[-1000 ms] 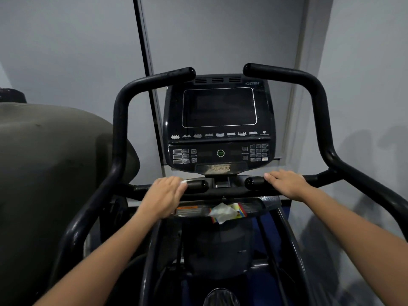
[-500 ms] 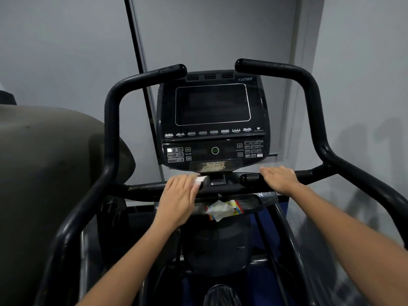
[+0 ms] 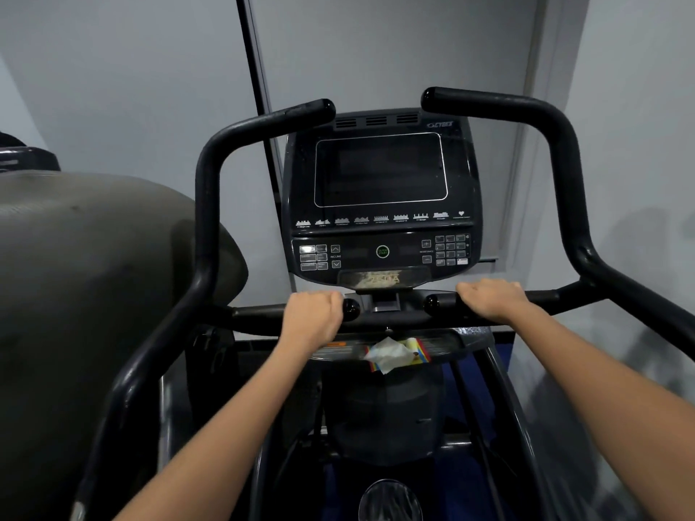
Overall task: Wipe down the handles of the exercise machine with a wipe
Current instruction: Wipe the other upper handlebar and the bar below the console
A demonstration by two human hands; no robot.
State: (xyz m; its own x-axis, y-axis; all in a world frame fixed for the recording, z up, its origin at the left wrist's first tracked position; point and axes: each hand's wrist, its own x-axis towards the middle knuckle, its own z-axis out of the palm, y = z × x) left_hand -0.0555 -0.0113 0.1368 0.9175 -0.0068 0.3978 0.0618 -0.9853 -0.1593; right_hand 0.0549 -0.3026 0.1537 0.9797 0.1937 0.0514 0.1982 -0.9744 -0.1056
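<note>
Left hand [image 3: 314, 317] had slid outward along the left inner handle [image 3: 263, 314] since half a second earlier, so the handle's rounded glossy end cap showed again; fingers were curled over the bar. Wipe not visible under that hand now, so couldn't confirm it was pinned there. Right hand [image 3: 490, 298] was unchanged, fingers wrapped over the right inner handle [image 3: 438, 303], just outboard of its domed cap.

Both inner handles were short horizontal black tubes, smooth with a slight sheen, ending either side of the console [image 3: 380, 197] stem. Console was a dark gloss plastic slab, rounded-rectangle screen outlined in white, rows of small square keys and one round green-ringed button below.

Outer handlebars, left handlebar [image 3: 205, 204] and right handlebar [image 3: 564, 152], were thick matte black tubes with a rubbery look, bent up and inward.

Crumpled white wrapper [image 3: 385, 353] with coloured edges lay on the shallow black tray [image 3: 443, 342] below the inner handles. Big grey-green moulded housing [image 3: 94, 276], dull and scuffed, sat to the left.
</note>
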